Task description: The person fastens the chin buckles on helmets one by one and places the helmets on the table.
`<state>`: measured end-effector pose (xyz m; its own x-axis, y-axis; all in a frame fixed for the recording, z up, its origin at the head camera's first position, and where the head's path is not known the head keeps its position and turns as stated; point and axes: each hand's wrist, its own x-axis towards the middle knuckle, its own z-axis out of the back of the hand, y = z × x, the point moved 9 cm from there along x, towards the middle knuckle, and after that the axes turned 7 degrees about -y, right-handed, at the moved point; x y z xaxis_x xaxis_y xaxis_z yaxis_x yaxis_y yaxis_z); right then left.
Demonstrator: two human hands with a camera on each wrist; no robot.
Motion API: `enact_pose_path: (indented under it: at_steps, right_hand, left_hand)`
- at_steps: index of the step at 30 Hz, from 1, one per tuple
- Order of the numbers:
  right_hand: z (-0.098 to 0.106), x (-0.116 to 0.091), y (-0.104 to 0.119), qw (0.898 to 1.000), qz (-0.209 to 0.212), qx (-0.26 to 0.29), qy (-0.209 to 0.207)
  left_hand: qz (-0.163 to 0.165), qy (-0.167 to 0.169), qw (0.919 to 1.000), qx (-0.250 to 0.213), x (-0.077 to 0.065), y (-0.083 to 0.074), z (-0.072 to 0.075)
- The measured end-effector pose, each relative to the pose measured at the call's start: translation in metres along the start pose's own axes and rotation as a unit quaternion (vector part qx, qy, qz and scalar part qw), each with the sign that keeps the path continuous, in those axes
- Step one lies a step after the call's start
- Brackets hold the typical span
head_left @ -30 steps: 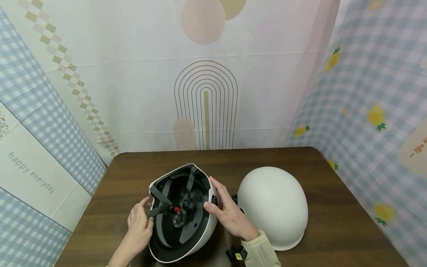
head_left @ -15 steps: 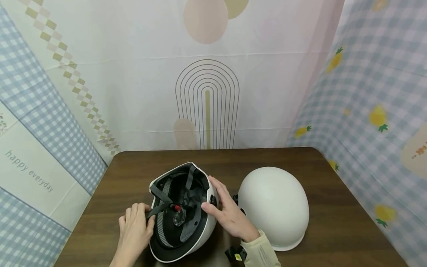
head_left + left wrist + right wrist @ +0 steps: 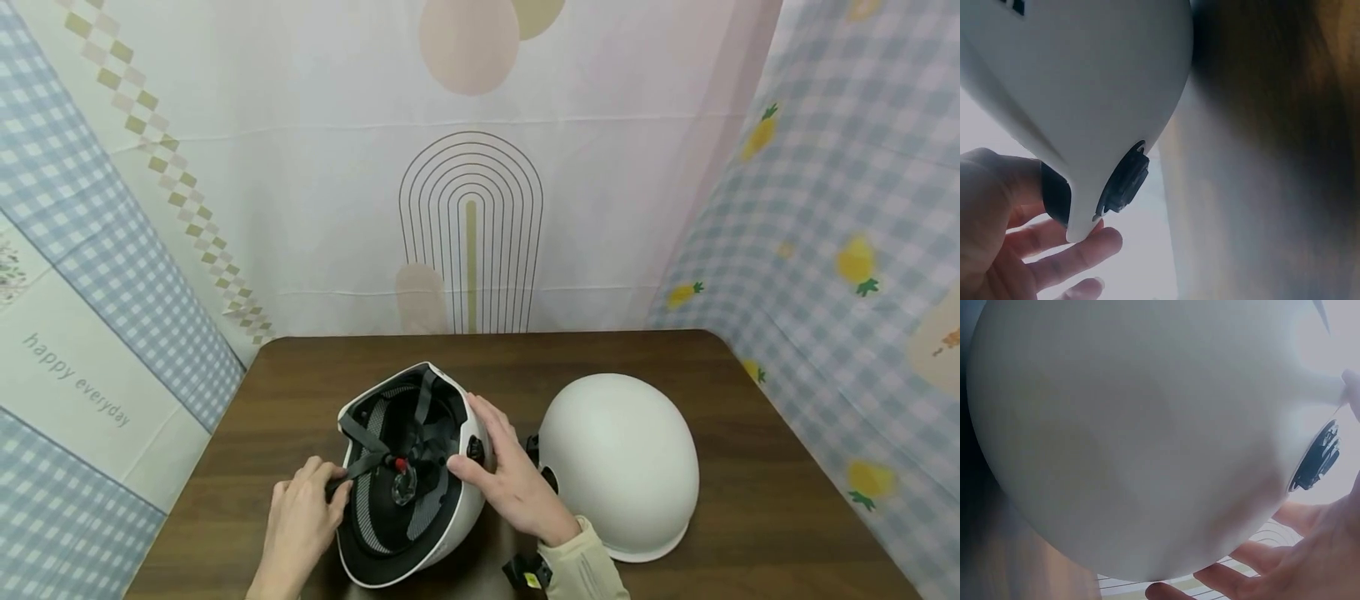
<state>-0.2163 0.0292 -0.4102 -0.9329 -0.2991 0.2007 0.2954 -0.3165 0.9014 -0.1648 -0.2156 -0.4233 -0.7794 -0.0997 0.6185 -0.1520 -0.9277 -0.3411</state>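
While the upturned helmet (image 3: 405, 527) sits on the brown table (image 3: 300, 400), toward 7 o'clock in the head view, both hands are at it. By its 9 o'clock edge the left hand (image 3: 302, 512) pinches a gray strap (image 3: 369, 464), thumb and bent forefinger drawn nearly together; the left wrist view shows its other fingers loosely bent by a corner of the white shell, near a black fitting (image 3: 1124, 181). On the 3 o'clock side the right hand (image 3: 513, 487) grips the rim, its thumb over the edge and its fingers reaching along the outside, with the wall between them. Near the middle of the dark lining, a red piece (image 3: 401, 464) is just beside a clear round part (image 3: 404, 487). Dome up, a second white helmet (image 3: 622, 467) stands at 3 o'clock from the first. A cream sleeve (image 3: 588, 571) lies at about 5 o'clock from the right hand, a black device (image 3: 525, 572) at 6. Toward 12 o'clock hangs a pale curtain (image 3: 322, 208).
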Motion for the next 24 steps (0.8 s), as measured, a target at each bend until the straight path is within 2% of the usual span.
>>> enact_pose_path:
  at_steps: [5,10,14,17,24]
  right_hand:
    - [0.002,0.000,0.003,1.000,0.006,-0.021,-0.014]
    - [0.001,-0.001,0.003,0.999,0.005,-0.025,-0.023]
    - [0.003,0.000,0.002,0.999,0.008,-0.026,-0.031]
    - [0.006,0.001,0.000,0.999,0.009,-0.026,-0.040]
    - [0.009,0.001,0.000,0.998,0.008,-0.020,-0.054]
  left_hand:
    - [-0.015,-0.003,0.9994,-0.030,-0.002,-0.004,-0.003]
    - [-0.017,0.013,0.9990,-0.040,-0.006,-0.005,-0.007]
    - [-0.006,0.058,0.9973,-0.045,-0.005,-0.003,-0.009]
    - [0.008,0.102,0.9932,-0.056,-0.005,-0.002,-0.012]
    - [0.009,0.164,0.9811,-0.102,-0.010,-0.001,-0.020]
